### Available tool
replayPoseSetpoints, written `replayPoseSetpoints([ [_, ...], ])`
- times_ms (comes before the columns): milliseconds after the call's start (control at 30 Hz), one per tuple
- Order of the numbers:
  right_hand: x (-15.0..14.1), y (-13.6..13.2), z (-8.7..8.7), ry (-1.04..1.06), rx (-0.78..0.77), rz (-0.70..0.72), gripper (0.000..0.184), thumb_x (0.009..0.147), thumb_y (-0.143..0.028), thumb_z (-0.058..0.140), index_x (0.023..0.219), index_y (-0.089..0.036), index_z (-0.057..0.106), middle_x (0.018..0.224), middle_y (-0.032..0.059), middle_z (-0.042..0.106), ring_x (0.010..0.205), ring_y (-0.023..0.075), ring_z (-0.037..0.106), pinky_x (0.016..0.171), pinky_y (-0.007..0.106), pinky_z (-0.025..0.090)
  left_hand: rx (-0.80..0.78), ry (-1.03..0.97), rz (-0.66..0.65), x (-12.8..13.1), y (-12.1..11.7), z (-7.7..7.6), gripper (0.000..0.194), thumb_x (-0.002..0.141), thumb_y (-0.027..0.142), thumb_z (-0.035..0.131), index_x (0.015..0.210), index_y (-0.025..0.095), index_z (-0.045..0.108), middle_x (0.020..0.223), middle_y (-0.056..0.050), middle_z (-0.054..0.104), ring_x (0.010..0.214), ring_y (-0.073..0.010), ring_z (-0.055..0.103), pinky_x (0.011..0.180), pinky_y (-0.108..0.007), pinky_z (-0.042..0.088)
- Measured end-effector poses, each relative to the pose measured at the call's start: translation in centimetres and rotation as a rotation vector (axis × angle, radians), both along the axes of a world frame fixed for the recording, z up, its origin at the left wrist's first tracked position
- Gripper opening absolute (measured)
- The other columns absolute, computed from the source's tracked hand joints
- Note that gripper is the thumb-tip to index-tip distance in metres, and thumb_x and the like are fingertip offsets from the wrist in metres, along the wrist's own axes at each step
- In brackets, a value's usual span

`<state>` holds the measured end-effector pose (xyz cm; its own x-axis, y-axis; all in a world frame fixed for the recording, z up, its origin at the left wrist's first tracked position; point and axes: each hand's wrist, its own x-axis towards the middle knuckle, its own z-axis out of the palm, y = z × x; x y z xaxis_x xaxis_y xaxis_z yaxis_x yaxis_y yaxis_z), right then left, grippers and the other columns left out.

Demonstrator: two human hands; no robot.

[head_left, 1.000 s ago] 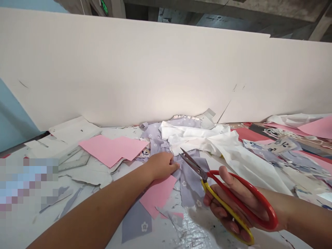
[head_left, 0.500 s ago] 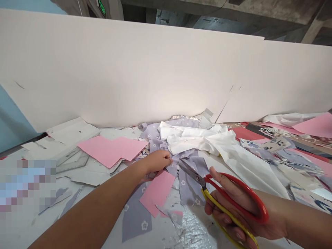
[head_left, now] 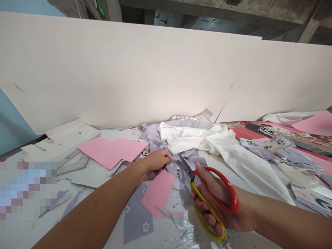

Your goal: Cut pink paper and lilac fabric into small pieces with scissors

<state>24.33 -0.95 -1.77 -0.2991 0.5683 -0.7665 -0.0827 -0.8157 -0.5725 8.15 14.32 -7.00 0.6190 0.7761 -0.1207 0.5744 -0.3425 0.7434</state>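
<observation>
At mid-frame, your left hand [head_left: 158,159] pinches purple cloth [head_left: 170,169] beside the scissors [head_left: 191,173] (blades angled up-left), your right hand [head_left: 223,215] wrapping their handles.

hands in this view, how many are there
2. The left hand is closed on lavender cloth, left of the scissors; the right hand holds their handles. The blurred patch at far left could hide more.

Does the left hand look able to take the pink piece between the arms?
Probably yes: the pink piece lies close and mostly uncovered, though the left hand seems to pinch lavender cloth.
</observation>
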Motion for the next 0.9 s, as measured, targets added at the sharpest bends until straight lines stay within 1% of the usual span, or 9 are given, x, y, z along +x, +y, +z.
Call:
replayPoseSetpoints([
  [100, -0.3, 0.2, -0.1, 0.017, 0.013, -0.031, 0.061, 0.066, -0.076, 0.021, 0.063, -0.018, 0.039, 0.043, -0.005, 0.038, 0.032, 0.0082, 0.037, 0.032, 0.018, 0.03, 0.003, -0.004, -0.002, 0.0, 0.0, 0.0, 0.022, 0.069, 0.04, 0.043, 0.061, 0.019, 0.042, 0.051, 0.004, 0.042, 0.042, -0.0087, 0.036, 0.036, -0.021, 0.025],
  [167, -0.4, 0.3, -0.1, 0.025, 0.011, -0.037, 0.059, 0.066, -0.076, 0.022, 0.062, -0.019, 0.038, 0.042, -0.0051, 0.037, 0.033, 0.0085, 0.037, 0.032, 0.019, 0.031, -0.001, -0.002, 0.0, 0.0, 0.0, -0.1, 0.022, 0.069, 0.04, 0.043, 0.061, 0.019, 0.042, 0.051, 0.004, 0.042, 0.041, -0.0086, 0.036, 0.036, -0.021, 0.025],
  [367, -0.9, 0.6, -0.4, 0.044, -0.01, -0.059, 0.06, 0.068, -0.075, 0.014, 0.062, -0.019, 0.037, 0.041, -0.0047, 0.036, 0.033, 0.0091, 0.037, 0.032, 0.018, 0.03, -0.005, 0.005, 0.002, 0.0, -0.3, 0.1, 0.022, 0.069, 0.041, 0.044, 0.062, 0.02, 0.042, 0.051, 0.004, 0.042, 0.041, -0.0084, 0.035, 0.035, -0.021, 0.025],
  [500, -1.0, 0.7, -0.7, 0.072, -0.015, -0.078, 0.058, 0.068, -0.074, 0.019, 0.062, -0.019, 0.037, 0.042, -0.0046, 0.035, 0.033, 0.009, 0.037, 0.031, 0.018, 0.03, 0.002, 0.01, 0.002, 0.0, -0.3, 0.2, 0.023, 0.07, 0.041, 0.043, 0.062, 0.019, 0.045, 0.051, 0.004, 0.043, 0.042, -0.0086, 0.037, 0.036, -0.021, 0.027],
  [600, -1.3, 0.8, -0.8, 0.065, -0.033, -0.123, 0.057, 0.069, -0.073, 0.02, 0.062, -0.019, 0.036, 0.041, -0.0048, 0.034, 0.033, 0.0087, 0.036, 0.03, 0.017, 0.028, 0.009, 0.017, 0.003, 0.2, -0.2, 0.0, 0.022, 0.07, 0.041, 0.044, 0.063, 0.019, 0.046, 0.052, 0.004, 0.043, 0.042, -0.0086, 0.038, 0.036, -0.02, 0.028],
  [733, -1.7, 0.8, -1.0, 0.06, -0.041, -0.156, 0.054, 0.068, -0.072, 0.026, 0.061, -0.019, 0.035, 0.041, -0.0056, 0.033, 0.031, 0.0078, 0.034, 0.029, 0.016, 0.027, 0.018, 0.02, -0.001, 0.2, -0.2, 0.0, 0.023, 0.069, 0.04, 0.044, 0.062, 0.019, 0.045, 0.051, 0.004, 0.044, 0.042, -0.0084, 0.039, 0.037, -0.02, 0.027],
  [900, -2.2, 0.7, -1.5, 0.107, -0.039, -0.216, 0.05, 0.071, -0.068, 0.029, 0.062, -0.02, 0.034, 0.041, -0.0065, 0.032, 0.03, 0.0068, 0.032, 0.029, 0.015, 0.025, 0.034, 0.013, -0.014, 0.0, -0.5, 0.4, 0.023, 0.07, 0.04, 0.044, 0.06, 0.019, 0.044, 0.051, 0.004, 0.044, 0.043, -0.0084, 0.038, 0.037, -0.02, 0.025],
])
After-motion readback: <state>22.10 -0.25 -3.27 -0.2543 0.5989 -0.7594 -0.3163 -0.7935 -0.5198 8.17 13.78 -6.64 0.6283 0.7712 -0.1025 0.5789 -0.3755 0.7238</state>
